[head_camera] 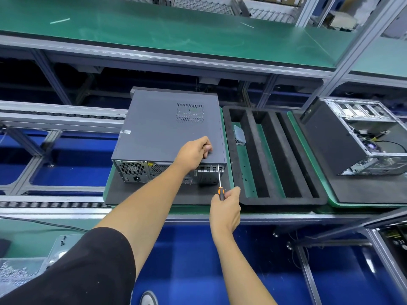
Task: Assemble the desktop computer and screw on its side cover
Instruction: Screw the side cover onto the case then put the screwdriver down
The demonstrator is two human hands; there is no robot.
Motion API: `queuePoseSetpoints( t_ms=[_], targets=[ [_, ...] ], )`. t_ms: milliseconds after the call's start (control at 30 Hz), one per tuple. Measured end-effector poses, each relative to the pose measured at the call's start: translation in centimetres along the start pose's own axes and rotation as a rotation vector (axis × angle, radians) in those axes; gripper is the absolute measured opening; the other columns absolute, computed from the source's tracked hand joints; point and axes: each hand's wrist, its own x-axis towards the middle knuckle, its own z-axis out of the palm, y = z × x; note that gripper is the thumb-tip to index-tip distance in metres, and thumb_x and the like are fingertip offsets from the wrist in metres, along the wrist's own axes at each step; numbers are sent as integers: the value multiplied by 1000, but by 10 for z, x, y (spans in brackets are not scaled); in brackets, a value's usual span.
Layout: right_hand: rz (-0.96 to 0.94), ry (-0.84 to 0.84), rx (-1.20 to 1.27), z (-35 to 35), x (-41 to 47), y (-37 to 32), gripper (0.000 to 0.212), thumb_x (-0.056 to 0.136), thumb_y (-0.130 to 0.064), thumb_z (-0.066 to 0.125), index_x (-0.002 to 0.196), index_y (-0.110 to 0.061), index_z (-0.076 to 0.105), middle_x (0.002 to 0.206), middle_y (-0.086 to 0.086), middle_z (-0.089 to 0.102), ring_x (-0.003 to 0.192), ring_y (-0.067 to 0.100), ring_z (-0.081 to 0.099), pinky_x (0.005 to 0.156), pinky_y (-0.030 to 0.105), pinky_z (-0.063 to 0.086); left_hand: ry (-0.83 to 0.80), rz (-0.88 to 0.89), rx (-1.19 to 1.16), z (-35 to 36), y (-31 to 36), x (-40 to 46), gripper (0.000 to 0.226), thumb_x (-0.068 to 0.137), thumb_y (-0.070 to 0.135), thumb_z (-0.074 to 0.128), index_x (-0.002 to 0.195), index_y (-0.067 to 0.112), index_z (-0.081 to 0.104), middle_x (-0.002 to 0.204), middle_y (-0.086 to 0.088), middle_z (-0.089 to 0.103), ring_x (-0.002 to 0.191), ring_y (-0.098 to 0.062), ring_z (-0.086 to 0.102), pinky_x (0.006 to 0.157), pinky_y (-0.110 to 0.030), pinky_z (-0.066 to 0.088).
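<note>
Lying on its side on a dark foam pad [136, 195], the boxy grey metal desktop computer [167, 130] has its smooth side cover [154, 128] pressed by the left hand [195, 154], fingers curled, while the right hand [225, 208] grips an orange-and-black screwdriver [220, 186], tip at the rear edge.

A green pallet [230, 150] carries the computer case [163, 133] and foam tray [275, 200].
</note>
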Motion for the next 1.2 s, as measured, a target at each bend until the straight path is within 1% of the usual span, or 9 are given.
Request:
queuePoseSetpoints(
  t_ms=[67, 200, 267, 500, 567, 700, 800, 1067, 1200],
  targets=[
    [36, -67, 104, 1, 2, 5, 24, 92, -16, 59, 82, -16, 37, 59, -2, 55, 48, 19, 44, 47, 28, 28, -3, -4, 1, 1, -1, 0, 23, 101, 25, 42, 82, 32, 54, 76, 13, 64, 60, -1, 51, 57, -27, 44],
    [576, -545, 950, -5, 12, 7, 29, 90, -2, 51, 73, -18, 35, 54, -4, 42, 38, 11, 24, 35, 24, 17, -3, -7, 12, 1, -1, 0, 23, 101, 26, 42, 83, 32, 54, 74, 14, 64, 59, -1, 50, 56, -27, 43],
    [692, -640, 1075, -7, 12, 5, 25, 92, -5, 51, 75, -17, 39, 57, -4, 44, 35, 8, 23, 33, 22, 16, -2, -6, 19, 1, 1, -1, 23, 101, 26, 41, 82, 32, 54, 75, 14, 64, 59, 0, 50, 55, -26, 42],
    [213, -74, 302, -1, 3, 2, 23, 96, -23, 60, 78, -9, 59, 67, 0, 66, 57, 19, 55, 50, 28, 38, -2, -10, 17, -1, 1, -1, 25, 102, 26, 41, 82, 33, 54, 76, 15, 64, 58, 0, 50, 54, -27, 43],
    [148, -102, 213, -2, 5, 3, 27, 98, -26, 57, 76, -10, 58, 62, 1, 59, 54, 18, 49, 48, 28, 34, -5, -12, 13, 0, 2, -1, 25, 102, 27, 40, 82, 34, 54, 76, 14, 64, 56, 0, 49, 53, -26, 43],
    [670, -526, 915, -8, 20, 7, 23, 99, -16, 55, 78, -8, 59, 56, -1, 47, 37, 9, 29, 33, 22, 19, 4, -13, 14, -1, 3, -2, 26, 102, 27, 41, 81, 35, 53, 75, 14, 64, 57, -2, 50, 53, -25, 42],
    [791, -659, 1098, -10, 22, 11, 24, 101, -21, 54, 83, -6, 59, 56, -3, 45, 35, 6, 30, 30, 18, 21, 2, -19, 5, -1, 5, -3, 24, 102, 28, 41, 83, 34, 54, 74, 14, 64, 62, -8, 52, 54, -27, 44],
    [251, -136, 409, -7, 15, -3, 20, 89, -18, 66, 84, -13, 47, 75, 9, 68, 57, 21, 53, 49, 33, 42, -5, -27, -6, -1, 5, -3, 26, 102, 27, 41, 81, 33, 54, 74, 11, 64, 60, -10, 50, 53, -28, 43],
    [247, -224, 393, -7, 19, 3, 18, 90, -15, 63, 79, -13, 49, 63, 6, 65, 46, 18, 53, 39, 28, 40, 4, -27, 16, 0, 5, -3, 26, 102, 27, 41, 80, 34, 53, 74, 11, 65, 58, -4, 49, 55, -26, 41]
  ],
)
